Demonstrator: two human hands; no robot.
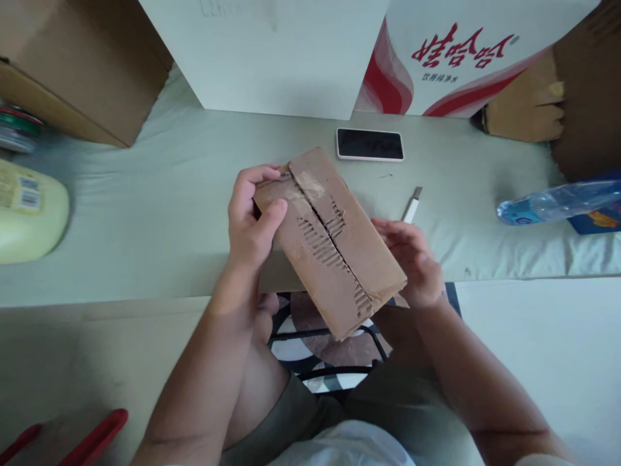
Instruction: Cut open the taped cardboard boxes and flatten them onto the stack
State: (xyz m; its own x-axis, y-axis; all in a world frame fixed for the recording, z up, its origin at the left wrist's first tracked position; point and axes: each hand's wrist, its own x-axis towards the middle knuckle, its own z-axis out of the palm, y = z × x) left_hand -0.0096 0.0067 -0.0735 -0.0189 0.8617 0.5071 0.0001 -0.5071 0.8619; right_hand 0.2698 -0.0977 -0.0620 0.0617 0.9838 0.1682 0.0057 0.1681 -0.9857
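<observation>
A small brown cardboard box (pixel 326 243) is held tilted above the table's front edge. Its upper face has a seam down the middle, with strips of torn paper baring the corrugation. My left hand (pixel 253 210) grips the box's upper left end, thumb on top and fingers round the far edge. Beside the right edge is my right hand (pixel 410 259), fingers partly stretched toward the box; whether they touch it I cannot tell. Just beyond those fingers lies a white utility knife (pixel 412 206) with its blade pointing away, its lower end hidden by the hand.
On the pale cloth-covered table (pixel 194 194) a phone (pixel 370 144) lies beyond the box. White cartons (pixel 291 58) stand at the back. A large brown box (pixel 97 71) and a yellowish jug (pixel 32 210) are at left. A plastic bottle (pixel 557 202) lies at right.
</observation>
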